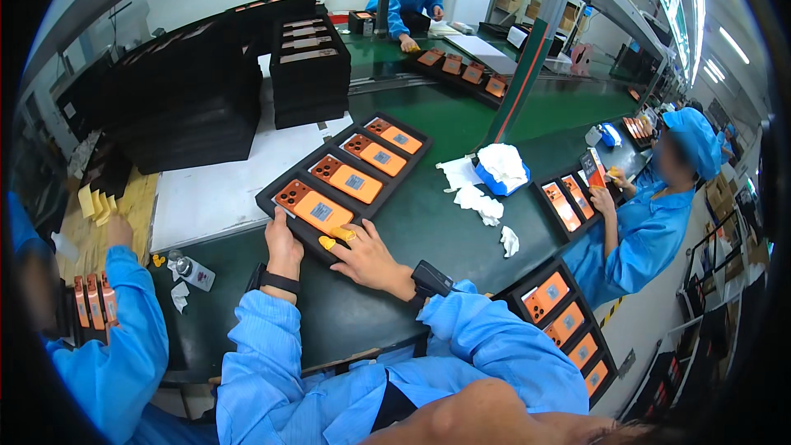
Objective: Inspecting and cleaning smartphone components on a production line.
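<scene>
A black tray (306,233) lies slanted on the green table, with several orange phones (321,211) in its slots, each bearing a grey label. My left hand (284,245) grips the tray's near left edge, its thumb up beside the nearest phone and its other fingers mostly hidden. Over the near right end of the tray lies my right hand (367,259), fingers stretched out, with yellow finger cots (336,237) on two fingertips by the nearest phone's lower end. Dark bands circle both my wrists.
Tall stacks of black trays (305,82) stand at the back left. White cloths (478,202) and a blue-rimmed container (503,169) lie right of my tray. Another phone tray (568,325) is by my right elbow. A clear bottle (194,274) lies left. Co-workers sit on both sides.
</scene>
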Demonstrator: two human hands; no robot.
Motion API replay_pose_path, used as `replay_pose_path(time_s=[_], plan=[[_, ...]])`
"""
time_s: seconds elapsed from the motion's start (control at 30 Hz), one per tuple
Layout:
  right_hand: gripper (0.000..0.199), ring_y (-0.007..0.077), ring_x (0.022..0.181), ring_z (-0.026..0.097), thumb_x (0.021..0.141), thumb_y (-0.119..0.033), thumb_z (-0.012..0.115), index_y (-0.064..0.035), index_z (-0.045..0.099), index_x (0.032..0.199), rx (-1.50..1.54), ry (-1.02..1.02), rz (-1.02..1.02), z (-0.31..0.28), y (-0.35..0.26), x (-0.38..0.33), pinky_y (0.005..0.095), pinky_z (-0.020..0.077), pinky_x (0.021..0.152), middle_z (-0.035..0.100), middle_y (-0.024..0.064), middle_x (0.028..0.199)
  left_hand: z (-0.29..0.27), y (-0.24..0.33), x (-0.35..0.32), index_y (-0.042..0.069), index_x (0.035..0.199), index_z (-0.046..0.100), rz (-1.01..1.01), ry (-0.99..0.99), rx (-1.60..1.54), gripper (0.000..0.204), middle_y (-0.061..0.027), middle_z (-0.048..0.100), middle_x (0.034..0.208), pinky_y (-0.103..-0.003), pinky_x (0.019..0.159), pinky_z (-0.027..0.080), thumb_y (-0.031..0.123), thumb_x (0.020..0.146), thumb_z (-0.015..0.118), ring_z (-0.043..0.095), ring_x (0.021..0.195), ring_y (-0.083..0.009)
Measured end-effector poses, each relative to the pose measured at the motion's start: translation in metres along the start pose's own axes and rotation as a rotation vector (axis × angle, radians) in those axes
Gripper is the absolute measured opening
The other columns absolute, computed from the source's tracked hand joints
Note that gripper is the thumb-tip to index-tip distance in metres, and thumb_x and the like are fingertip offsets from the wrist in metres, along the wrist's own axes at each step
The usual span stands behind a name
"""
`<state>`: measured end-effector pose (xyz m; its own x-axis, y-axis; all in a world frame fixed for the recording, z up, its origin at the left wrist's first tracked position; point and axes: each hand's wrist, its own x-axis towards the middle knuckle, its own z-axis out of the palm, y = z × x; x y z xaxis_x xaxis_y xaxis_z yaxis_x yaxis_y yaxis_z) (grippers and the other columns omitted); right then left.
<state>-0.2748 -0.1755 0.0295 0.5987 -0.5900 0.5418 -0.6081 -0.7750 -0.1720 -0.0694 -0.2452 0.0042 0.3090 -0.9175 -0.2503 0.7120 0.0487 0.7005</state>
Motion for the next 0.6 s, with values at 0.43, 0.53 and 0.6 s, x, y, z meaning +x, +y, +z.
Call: replay_pose_path(time_s=[0.43, 0.53, 0.6], plan=[[0.046, 0.0298, 0.114, 0.053, 0.080, -0.031, 0.077, -0.0134, 0.064, 0.121, -0.030, 0.033, 0.078, 0.000, 0.042, 0.016, 0.0485, 0.0375, 0.099, 0.060, 0.0111, 0.114, 0.016, -0.008, -0.021, 0.006, 0.125, 0.051, -0.270, -0.246, 0.469, 0.029, -0.0109, 0.064, 0.099, -0.041, 0.076, 0.058, 0.026, 0.104, 0.049, 0.066, 0.083, -0.0231], [0.046, 0.0317, 0.105, 0.057, 0.080, -0.031, 0.076, -0.0134, 0.065, 0.120, -0.064, 0.078, 0.079, 0.004, 0.053, 0.024, 0.0472, 0.0394, 0.098, 0.061, 0.0134, 0.106, 0.021, -0.009, -0.031, 0.005, 0.129, 0.049, -0.282, -0.289, 0.487, 0.033, -0.0121, 0.064, 0.099, -0.038, 0.073, 0.058, 0.025, 0.104, 0.049, 0.067, 0.082, -0.0229], [0.044, 0.0323, 0.103, 0.058, 0.081, -0.032, 0.076, -0.0133, 0.065, 0.119, -0.082, 0.062, 0.109, 0.004, 0.061, 0.030, 0.0470, 0.0399, 0.096, 0.062, 0.0142, 0.104, 0.022, -0.010, -0.042, 0.003, 0.135, 0.045, -0.291, -0.209, 0.573, 0.038, -0.0138, 0.065, 0.100, -0.036, 0.071, 0.058, 0.024, 0.104, 0.049, 0.067, 0.082, -0.0235]])
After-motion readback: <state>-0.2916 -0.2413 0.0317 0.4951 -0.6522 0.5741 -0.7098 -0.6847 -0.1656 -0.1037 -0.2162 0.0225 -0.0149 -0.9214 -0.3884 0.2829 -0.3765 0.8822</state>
